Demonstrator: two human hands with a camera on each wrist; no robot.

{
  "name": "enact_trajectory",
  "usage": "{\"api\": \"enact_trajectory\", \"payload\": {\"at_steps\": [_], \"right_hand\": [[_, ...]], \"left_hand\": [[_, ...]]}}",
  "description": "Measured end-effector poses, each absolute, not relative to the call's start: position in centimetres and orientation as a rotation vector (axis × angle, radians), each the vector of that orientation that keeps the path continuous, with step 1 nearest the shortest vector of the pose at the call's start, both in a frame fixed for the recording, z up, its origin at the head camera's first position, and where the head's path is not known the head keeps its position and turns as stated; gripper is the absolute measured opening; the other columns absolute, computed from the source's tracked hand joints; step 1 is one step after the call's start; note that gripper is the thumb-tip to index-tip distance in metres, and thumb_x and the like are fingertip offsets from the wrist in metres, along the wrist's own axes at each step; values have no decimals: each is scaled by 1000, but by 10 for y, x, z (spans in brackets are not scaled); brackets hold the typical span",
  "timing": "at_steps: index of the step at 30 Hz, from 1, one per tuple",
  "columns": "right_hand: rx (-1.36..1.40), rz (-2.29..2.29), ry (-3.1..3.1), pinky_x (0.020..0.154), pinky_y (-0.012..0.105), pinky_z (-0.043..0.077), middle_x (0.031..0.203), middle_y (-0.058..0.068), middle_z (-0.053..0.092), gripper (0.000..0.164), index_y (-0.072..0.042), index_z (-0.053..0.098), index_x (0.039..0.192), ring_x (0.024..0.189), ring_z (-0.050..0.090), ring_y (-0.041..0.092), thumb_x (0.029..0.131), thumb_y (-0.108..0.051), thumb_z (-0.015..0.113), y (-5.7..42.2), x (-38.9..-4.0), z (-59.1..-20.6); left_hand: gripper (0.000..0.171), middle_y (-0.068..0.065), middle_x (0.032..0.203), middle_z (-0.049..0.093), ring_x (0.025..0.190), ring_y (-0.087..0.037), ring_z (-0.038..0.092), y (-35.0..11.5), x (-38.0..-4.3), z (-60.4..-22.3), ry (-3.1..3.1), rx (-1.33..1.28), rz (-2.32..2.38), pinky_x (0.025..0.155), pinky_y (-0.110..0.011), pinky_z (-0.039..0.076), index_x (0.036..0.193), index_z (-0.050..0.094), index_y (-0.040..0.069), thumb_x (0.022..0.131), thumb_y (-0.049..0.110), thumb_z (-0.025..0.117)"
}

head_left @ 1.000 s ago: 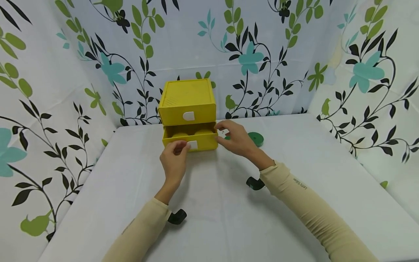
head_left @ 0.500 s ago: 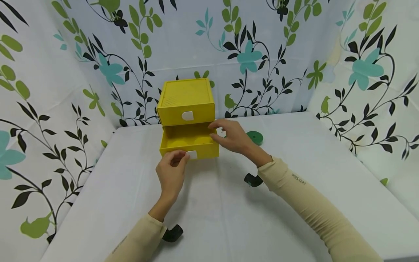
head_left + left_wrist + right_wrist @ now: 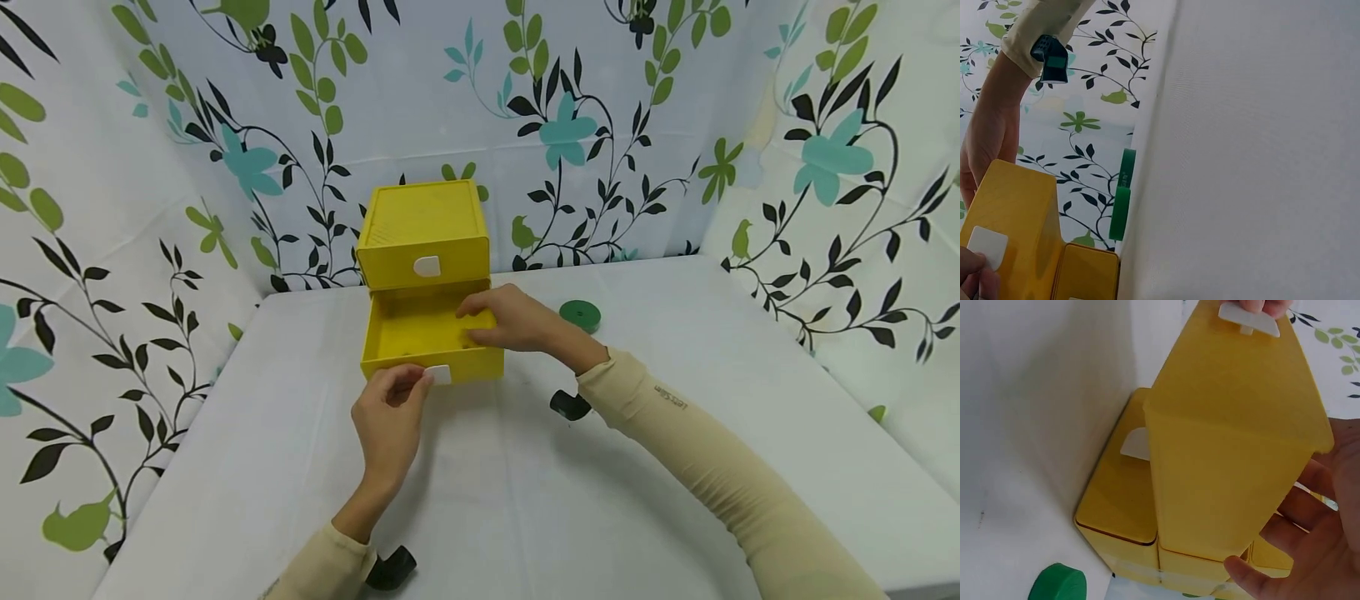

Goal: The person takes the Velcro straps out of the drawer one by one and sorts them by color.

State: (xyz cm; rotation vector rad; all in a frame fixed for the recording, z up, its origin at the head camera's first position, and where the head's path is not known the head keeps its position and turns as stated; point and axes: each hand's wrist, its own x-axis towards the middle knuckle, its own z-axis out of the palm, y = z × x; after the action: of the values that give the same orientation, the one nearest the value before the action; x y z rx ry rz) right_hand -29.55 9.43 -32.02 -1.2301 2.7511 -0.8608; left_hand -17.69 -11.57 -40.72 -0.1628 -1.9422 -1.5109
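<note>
A yellow drawer cabinet [image 3: 423,221] stands near the back curtain. One yellow drawer [image 3: 408,333] is pulled well out below the top drawer. In the right wrist view, a lower drawer [image 3: 1116,494] with a white tab is closed beneath it. My left hand [image 3: 392,417] pinches the white handle [image 3: 438,374] of the pulled-out drawer between thumb and fingers. My right hand [image 3: 517,319] is over that drawer's right side, its parted fingers above the inside. In the right wrist view its fingers [image 3: 1297,534] are spread beside the drawer. Whether anything small lies inside cannot be told.
A round green disc [image 3: 580,316] lies right of the cabinet. The left wrist view shows two such green discs [image 3: 1120,212]. A black wrist camera [image 3: 570,405] hangs at the right sleeve, another [image 3: 392,569] at the left. A leaf-patterned curtain [image 3: 600,125] borders the white table [image 3: 600,533].
The drawer has slid out towards me, drawn by my left hand on its handle. My right hand has shifted left from the drawer's side to over its inside.
</note>
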Motion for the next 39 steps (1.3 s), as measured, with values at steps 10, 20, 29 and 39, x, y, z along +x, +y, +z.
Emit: {"api": "enact_trajectory", "payload": {"at_steps": [10, 20, 29, 39], "right_hand": [[-1252, -501, 2621, 101, 36, 50, 121, 2, 70, 37, -11, 73, 129, 111, 61, 23, 94, -20, 80, 82, -296, -317], [-1220, -306, 2687, 97, 45, 45, 122, -1, 72, 44, -14, 71, 136, 101, 59, 19, 92, -18, 81, 76, -292, -316], [-1195, -304, 2744, 91, 43, 47, 108, 0, 69, 47, -11, 69, 135, 95, 57, 20, 91, -17, 82, 74, -292, -322], [-1177, -604, 2775, 76, 33, 41, 97, 0, 64, 60, -6, 69, 133, 90, 52, 19, 84, -36, 87, 84, -298, -317]], "left_hand": [[13, -5, 96, 68, 86, -18, 66, -116, -161, -411, -1968, -165, -1513, 78, -21, 57, 99, 74, 1, 89, 1, 82], [14, -4, 96, 68, 88, -17, 66, -117, -157, -412, -1984, -166, -1502, 77, -21, 57, 100, 75, 3, 89, 2, 83], [12, -4, 96, 69, 87, -17, 65, -117, -157, -414, -1964, -167, -1512, 77, -20, 57, 100, 76, 3, 89, 4, 82], [12, -11, 96, 68, 86, -21, 65, -113, -155, -408, -1933, -175, -1513, 76, -20, 57, 99, 73, -2, 89, -3, 80]]}}
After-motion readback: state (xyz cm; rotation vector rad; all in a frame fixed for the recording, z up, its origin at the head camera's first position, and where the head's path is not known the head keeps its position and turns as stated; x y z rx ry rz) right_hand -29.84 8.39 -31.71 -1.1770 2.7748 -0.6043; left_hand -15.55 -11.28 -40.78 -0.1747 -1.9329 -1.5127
